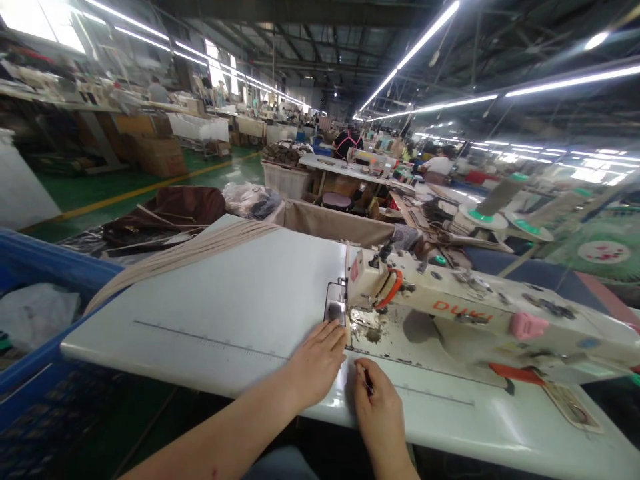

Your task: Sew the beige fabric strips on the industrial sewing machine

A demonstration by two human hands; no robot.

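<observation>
A cream sewing machine (480, 307) lies across the white table (235, 300). My left hand (317, 360) rests flat on the table just in front of the machine's needle plate (336, 310), fingers stretched toward it. My right hand (377, 403) sits beside it to the right, fingers pinched on a small dark tool (367, 380). A long beige strip of fabric (185, 257) runs from the table's far edge down its left side.
A blue plastic crate (45, 333) with a white bag stands at the left. A beige cloth bin (340, 227) and dark brown fabric (170, 213) lie behind the table. Thread cones (495, 200) stand at the right. Other workers sit at distant tables.
</observation>
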